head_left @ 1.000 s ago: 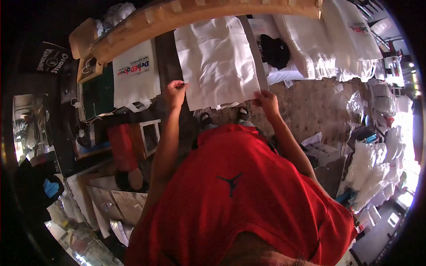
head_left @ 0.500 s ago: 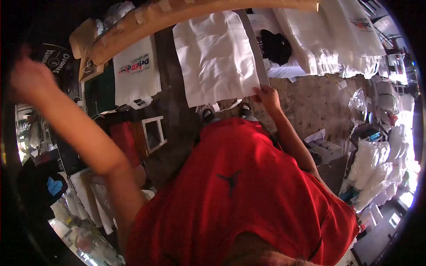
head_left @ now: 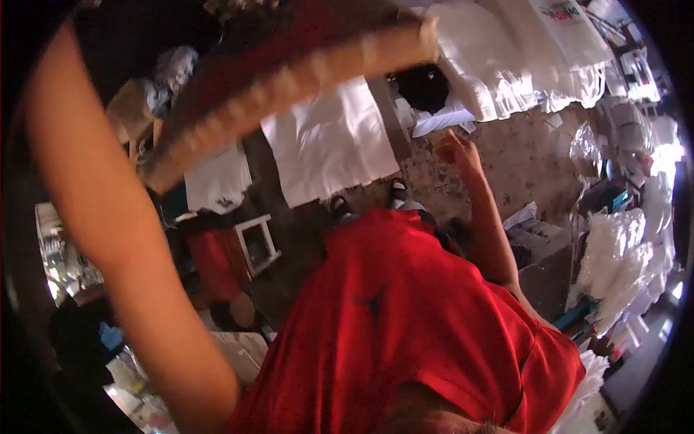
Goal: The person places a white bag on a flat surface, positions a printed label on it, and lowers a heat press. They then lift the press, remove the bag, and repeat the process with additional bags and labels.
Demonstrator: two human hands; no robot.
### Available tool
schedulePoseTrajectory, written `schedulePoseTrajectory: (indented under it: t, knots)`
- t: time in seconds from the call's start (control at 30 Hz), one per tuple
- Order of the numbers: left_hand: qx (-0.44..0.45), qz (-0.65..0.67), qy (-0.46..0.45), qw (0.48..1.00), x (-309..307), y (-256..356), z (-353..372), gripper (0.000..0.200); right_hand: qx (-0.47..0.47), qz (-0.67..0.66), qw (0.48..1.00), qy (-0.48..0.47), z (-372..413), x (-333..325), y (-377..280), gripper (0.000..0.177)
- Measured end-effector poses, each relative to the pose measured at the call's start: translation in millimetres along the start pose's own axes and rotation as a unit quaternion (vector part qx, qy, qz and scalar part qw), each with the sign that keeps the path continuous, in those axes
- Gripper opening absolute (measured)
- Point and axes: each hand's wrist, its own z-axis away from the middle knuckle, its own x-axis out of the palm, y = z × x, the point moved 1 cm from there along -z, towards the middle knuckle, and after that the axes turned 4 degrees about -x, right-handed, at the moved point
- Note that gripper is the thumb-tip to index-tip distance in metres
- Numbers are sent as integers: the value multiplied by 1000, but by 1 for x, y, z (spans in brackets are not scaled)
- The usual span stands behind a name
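My right hand (head_left: pixel 458 150) is in the air over the floor, right of a white sheet (head_left: pixel 334 145), not touching it. Its fingers look partly spread, with nothing visible between them. My left arm reaches up the left side, and its hand is out of view. A tilted wooden frame (head_left: pixel 318 72) with tape along its edge and a dark reddish panel behind it hangs above the sheet, hiding the sheet's far part. Another white sheet (head_left: pixel 217 181) lies to the left, partly behind the frame.
Stacked white sheets (head_left: pixel 499 65) lie at the upper right beside a black cloth (head_left: pixel 425 88). Clear plastic bundles (head_left: pixel 614 253) line the right side. A white-edged frame (head_left: pixel 256 246) and a red object (head_left: pixel 215 264) stand at the lower left.
My right hand has let go of the sheet's corner and moved slightly right. My left arm has risen, taking its hand out of view. The wooden frame appears lower and more steeply tilted.
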Motion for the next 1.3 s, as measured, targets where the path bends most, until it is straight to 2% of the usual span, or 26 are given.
schedulePoseTrajectory:
  t: [0.03,0.1,0.17,0.23,0.27,0.33,0.4,0.53,0.6,0.63,0.67,0.73,0.87,0.93,0.97,1.03,1.07,1.13,1.17,1.2,1.27,1.3]
  knots:
    - [27,7,-7,1000,-9,22,15,22,-3,-13,1000,9,-16,-15,-3,42]
    - [83,48,-53,994,-23,73,63,24,-68,90,993,-18,-45,-39,-7,34]
    - [83,125,-157,976,-18,120,133,26,-79,41,996,20,-71,-27,-26,32]
    - [31,199,-263,944,15,153,207,28,-107,25,994,30,-104,-11,-48,27]
    - [-116,235,-367,892,43,163,247,35,-120,48,992,10,-124,-3,-56,25]
    - [-139,170,-360,907,94,181,318,36,-136,96,986,4,-167,23,-63,23]
    - [-210,172,-338,901,148,189,379,39,-172,164,971,-24,-197,49,-87,25]
    - [-273,135,-347,887,152,195,366,39,-238,238,941,-13,-283,97,-77,29]
    - [-250,108,-352,896,158,190,368,41,-282,377,877,101,-321,119,-65,38]
    - [-244,138,-305,910,162,191,361,41,-159,369,914,57,-317,126,-83,56]
    - [-244,135,-305,910,167,188,365,41,-160,367,915,54,-316,137,-83,56]
    - [-231,119,-283,923,168,184,381,42,-151,420,886,124,-314,151,-76,77]
    - [-228,108,-307,918,170,182,384,45,-125,417,893,110,-318,164,-72,86]
    - [-233,81,-325,913,168,185,379,48,-183,460,853,165,-319,163,-66,79]
    - [-235,82,-328,911,169,184,381,48,-181,462,853,162,-323,161,-65,79]
    - [-240,86,-327,910,170,184,384,47,-129,389,906,105,-335,151,-69,63]
    - [-240,88,-329,909,171,184,385,47,-126,391,906,105,-332,141,-73,63]
    - [-252,90,-315,910,172,186,387,45,-229,265,932,94,-322,121,-85,43]
    - [-253,92,-318,909,171,186,386,45,-216,218,948,82,-316,113,-92,32]
    - [-248,95,-314,911,171,186,383,43,-214,219,948,82,-310,102,-101,32]
    - [-243,102,-309,914,170,187,377,41,-145,-13,989,-23,-297,79,-118,29]
    - [-240,96,-312,914,169,188,375,41,-140,-31,990,6,-284,72,-127,31]
